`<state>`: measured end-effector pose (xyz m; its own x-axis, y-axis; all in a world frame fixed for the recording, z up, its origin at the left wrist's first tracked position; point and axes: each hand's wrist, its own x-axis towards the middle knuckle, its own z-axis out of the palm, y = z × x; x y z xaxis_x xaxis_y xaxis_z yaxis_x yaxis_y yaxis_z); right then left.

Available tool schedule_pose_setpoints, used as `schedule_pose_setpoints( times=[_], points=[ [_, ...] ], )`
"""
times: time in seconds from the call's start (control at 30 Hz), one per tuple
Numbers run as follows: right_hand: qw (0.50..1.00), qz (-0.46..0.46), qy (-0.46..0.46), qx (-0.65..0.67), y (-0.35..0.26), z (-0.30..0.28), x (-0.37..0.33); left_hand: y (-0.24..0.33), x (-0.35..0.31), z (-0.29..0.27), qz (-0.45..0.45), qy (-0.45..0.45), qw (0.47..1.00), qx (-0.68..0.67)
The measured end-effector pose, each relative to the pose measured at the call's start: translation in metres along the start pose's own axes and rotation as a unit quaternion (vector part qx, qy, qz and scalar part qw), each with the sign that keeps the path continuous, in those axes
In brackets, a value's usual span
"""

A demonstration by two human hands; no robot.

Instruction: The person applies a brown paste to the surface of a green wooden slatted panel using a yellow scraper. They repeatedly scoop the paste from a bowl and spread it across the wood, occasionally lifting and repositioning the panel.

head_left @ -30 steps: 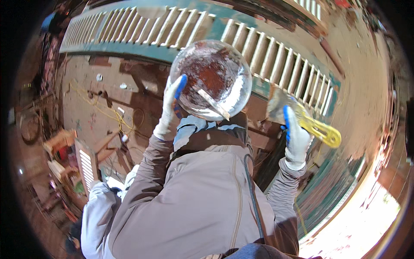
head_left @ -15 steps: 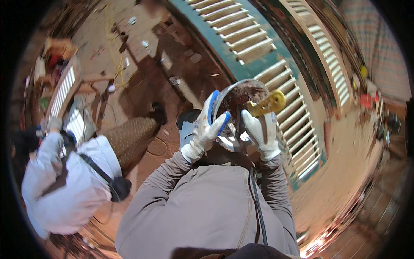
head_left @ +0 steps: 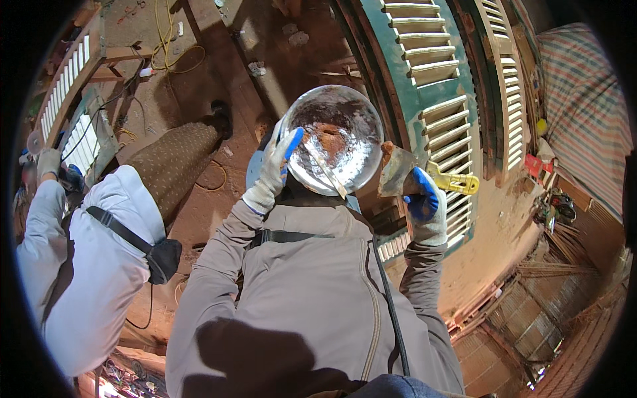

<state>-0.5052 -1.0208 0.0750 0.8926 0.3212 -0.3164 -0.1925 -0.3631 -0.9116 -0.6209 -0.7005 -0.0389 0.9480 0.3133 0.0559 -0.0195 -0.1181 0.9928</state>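
Note:
A round metal bowl (head_left: 361, 119) is tilted so that its inside shows, with brown paste (head_left: 330, 140) smeared across the bottom. My left hand (head_left: 271, 171), in a white and blue work glove, grips the bowl's left side, thumb over the rim. Beside that thumb a thin flat stick (head_left: 325, 169) lies in the bowl and reaches over the near rim. To the right of the bowl, apart from it, my gloved right hand (head_left: 428, 209) is closed on a putty knife (head_left: 458, 182) with a yellow handle. Brown paste clings to the putty knife's wide blade.
Green louvred shutters (head_left: 441, 99) stand just beyond my right hand, with another wooden louvred panel (head_left: 504, 79) behind. On my left a co-worker in a white top (head_left: 106, 252) bends near a louvred frame (head_left: 63, 86). A yellow cord (head_left: 162, 53) lies on the floor.
My right hand has moved right, away from the bowl, with the putty knife. The bowl has tilted towards me, so more of its inside shows. The whole view has shifted.

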Motion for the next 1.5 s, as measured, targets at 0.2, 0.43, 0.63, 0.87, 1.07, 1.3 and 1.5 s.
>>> schedule_pose_setpoints(
  times=[0.2, 0.43, 0.63, 0.87, 1.07, 1.3, 1.5],
  points=[
    [0.922, 0.238, 0.061, 0.301, -0.011, 0.038, -0.043, -0.021, -0.001, -0.044, -0.11, 0.064, 0.983, -0.13],
    [0.987, 0.14, 0.059, -0.056, -0.052, 0.047, -0.052, -0.091, -0.052, -0.101, -0.122, 0.106, 0.972, -0.168],
    [0.898, -0.171, -0.079, -0.397, -0.086, 0.021, 0.014, -0.079, -0.041, -0.094, -0.259, 0.154, 0.909, -0.287],
    [0.473, -0.323, -0.233, -0.786, -0.105, 0.035, 0.092, -0.068, -0.034, -0.061, -0.143, 0.07, 0.961, -0.226],
    [-0.003, -0.451, -0.244, -0.858, -0.048, 0.024, 0.12, -0.058, -0.043, -0.041, -0.191, 0.109, 0.936, -0.275],
    [-0.007, -0.42, -0.294, -0.859, -0.019, -0.008, 0.093, -0.055, -0.049, -0.033, -0.228, 0.136, 0.925, -0.273],
    [0.189, -0.363, -0.341, -0.847, -0.072, 0.073, 0.12, -0.058, -0.037, -0.018, -0.194, 0.168, 0.898, -0.357]
  ],
)
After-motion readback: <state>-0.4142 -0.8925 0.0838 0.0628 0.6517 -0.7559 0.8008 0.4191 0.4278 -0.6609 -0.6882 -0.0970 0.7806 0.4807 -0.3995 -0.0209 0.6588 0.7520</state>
